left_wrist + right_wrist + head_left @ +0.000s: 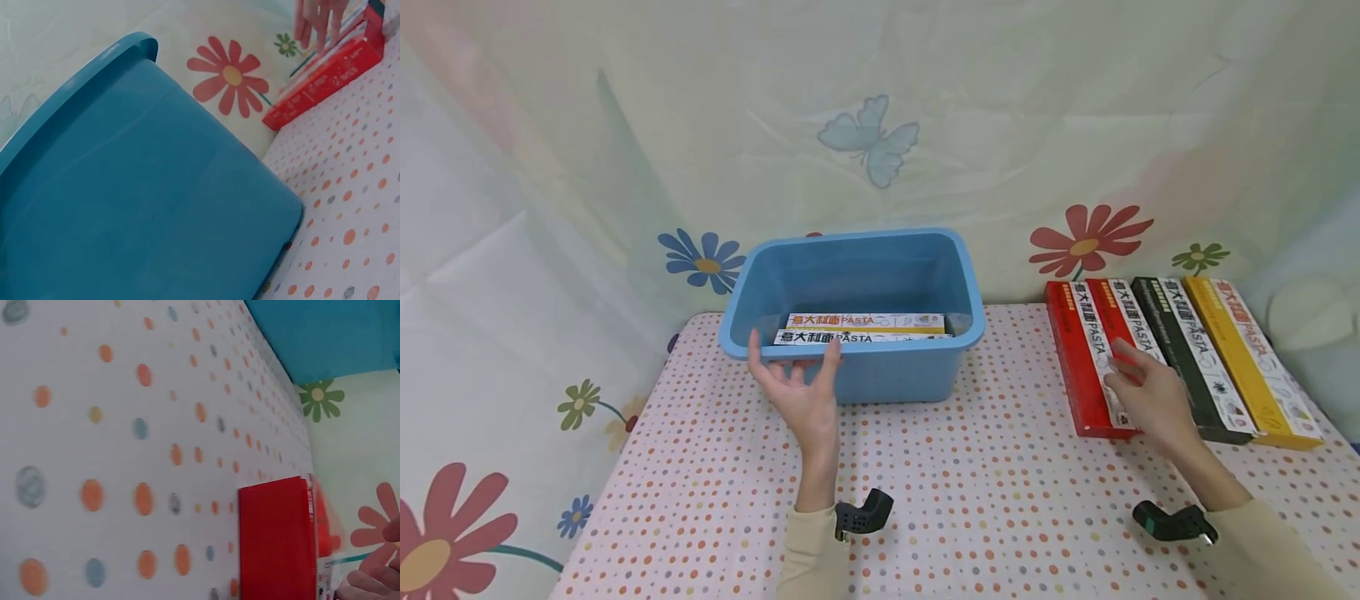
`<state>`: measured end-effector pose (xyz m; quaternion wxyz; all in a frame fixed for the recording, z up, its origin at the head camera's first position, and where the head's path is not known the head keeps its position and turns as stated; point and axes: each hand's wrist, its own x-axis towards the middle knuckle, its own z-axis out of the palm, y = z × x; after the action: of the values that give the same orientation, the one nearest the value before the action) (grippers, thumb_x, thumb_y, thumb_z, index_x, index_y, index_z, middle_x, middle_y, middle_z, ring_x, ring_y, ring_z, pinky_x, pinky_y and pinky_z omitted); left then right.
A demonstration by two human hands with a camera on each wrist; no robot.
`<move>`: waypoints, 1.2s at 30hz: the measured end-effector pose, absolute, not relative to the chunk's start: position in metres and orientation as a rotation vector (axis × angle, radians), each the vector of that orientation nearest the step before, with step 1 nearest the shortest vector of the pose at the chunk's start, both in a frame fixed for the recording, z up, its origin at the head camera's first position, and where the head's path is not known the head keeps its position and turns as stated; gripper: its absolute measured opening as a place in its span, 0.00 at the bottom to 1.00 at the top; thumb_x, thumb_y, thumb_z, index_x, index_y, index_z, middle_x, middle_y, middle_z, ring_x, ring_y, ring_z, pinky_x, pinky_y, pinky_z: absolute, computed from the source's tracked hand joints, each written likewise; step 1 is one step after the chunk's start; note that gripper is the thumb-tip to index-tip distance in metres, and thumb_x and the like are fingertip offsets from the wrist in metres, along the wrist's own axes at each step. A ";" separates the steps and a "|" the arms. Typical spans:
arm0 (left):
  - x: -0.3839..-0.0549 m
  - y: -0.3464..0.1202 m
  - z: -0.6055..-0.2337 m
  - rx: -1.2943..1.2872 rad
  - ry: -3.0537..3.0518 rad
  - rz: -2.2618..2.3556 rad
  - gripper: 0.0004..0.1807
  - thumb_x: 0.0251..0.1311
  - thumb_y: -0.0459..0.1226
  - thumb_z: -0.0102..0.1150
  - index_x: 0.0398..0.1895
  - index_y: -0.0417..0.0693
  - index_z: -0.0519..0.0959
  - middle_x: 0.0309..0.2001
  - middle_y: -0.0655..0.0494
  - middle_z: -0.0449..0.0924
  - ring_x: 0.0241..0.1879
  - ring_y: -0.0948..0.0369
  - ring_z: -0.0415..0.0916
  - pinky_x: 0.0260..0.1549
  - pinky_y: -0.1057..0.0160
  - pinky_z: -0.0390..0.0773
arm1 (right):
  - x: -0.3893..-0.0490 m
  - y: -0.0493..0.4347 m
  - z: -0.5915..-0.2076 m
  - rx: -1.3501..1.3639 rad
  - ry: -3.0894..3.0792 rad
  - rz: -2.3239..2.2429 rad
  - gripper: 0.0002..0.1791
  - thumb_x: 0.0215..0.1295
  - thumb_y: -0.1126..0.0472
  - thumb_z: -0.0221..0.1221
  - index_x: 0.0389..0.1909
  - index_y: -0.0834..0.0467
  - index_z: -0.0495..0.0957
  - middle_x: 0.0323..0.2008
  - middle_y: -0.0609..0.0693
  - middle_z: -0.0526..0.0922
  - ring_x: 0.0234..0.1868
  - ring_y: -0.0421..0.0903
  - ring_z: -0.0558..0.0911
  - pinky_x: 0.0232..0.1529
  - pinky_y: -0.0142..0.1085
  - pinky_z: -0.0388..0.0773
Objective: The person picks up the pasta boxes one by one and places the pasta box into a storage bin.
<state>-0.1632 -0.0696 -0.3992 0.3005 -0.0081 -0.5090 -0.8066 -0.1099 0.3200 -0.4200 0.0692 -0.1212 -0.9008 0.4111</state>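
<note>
Bin point(891, 375), two boxes point(868, 321) inside, four boxes point(1195, 358) outside

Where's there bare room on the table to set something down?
Bare cloth lies between the blue bin and the row of pasta boxes, running down between the sleeves. Crowded: that row, right hand over it, and the bin's near rim, where the left hand grips.

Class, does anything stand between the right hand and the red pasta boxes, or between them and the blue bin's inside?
Nothing visible separates the right hand from the red pasta boxes. On the way into the blue bin, only its right wall intervenes.
</note>
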 end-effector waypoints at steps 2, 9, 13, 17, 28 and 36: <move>-0.164 -0.070 -0.399 -0.023 -1.349 -2.145 0.56 0.58 0.26 0.74 0.83 0.54 0.49 0.68 0.41 0.65 0.47 0.50 0.75 0.44 0.55 0.89 | -0.112 0.322 -0.418 -0.376 -2.699 1.275 0.34 0.81 0.60 0.50 0.81 0.66 0.52 0.70 0.78 0.66 0.67 0.75 0.70 0.33 0.11 0.70; -0.163 -0.068 -0.399 -0.019 -1.348 -2.152 0.56 0.58 0.26 0.74 0.84 0.52 0.49 0.67 0.42 0.65 0.46 0.51 0.74 0.44 0.55 0.89 | -0.110 0.323 -0.416 -0.457 -2.680 1.399 0.36 0.82 0.57 0.50 0.83 0.62 0.49 0.72 0.76 0.65 0.70 0.74 0.66 0.33 0.13 0.71; -0.162 -0.068 -0.398 -0.015 -1.357 -2.143 0.56 0.58 0.27 0.74 0.83 0.54 0.50 0.68 0.44 0.65 0.45 0.51 0.74 0.44 0.55 0.89 | -0.102 0.314 -0.428 -0.460 -2.685 1.324 0.43 0.79 0.53 0.57 0.83 0.65 0.47 0.73 0.77 0.61 0.71 0.75 0.63 0.43 0.23 0.82; -0.161 -0.069 -0.397 -0.016 -1.360 -2.135 0.56 0.58 0.27 0.74 0.83 0.54 0.50 0.68 0.44 0.64 0.44 0.52 0.73 0.43 0.56 0.89 | -0.093 0.300 -0.443 -0.430 -2.707 1.189 0.51 0.73 0.53 0.65 0.81 0.70 0.44 0.74 0.77 0.58 0.70 0.75 0.61 0.63 0.62 0.76; -0.161 -0.069 -0.397 -0.029 -1.322 -2.166 0.56 0.59 0.26 0.73 0.83 0.53 0.49 0.65 0.41 0.66 0.45 0.51 0.75 0.44 0.52 0.90 | -0.089 0.287 -0.449 -0.473 -2.734 1.129 0.55 0.66 0.56 0.70 0.80 0.74 0.45 0.71 0.79 0.57 0.65 0.74 0.60 0.61 0.72 0.71; -0.162 -0.070 -0.397 -0.040 -1.307 -2.175 0.57 0.58 0.24 0.73 0.84 0.51 0.47 0.64 0.40 0.66 0.44 0.52 0.75 0.45 0.50 0.89 | -0.082 0.288 -0.453 -0.567 -2.764 1.239 0.57 0.68 0.51 0.69 0.83 0.66 0.41 0.72 0.78 0.54 0.66 0.75 0.58 0.59 0.67 0.74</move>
<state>-0.1617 -0.0699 -0.3972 0.2972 -0.0151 -0.4917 -0.8184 -0.0816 0.2881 -0.4528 0.0298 -0.1839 -0.8966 0.4018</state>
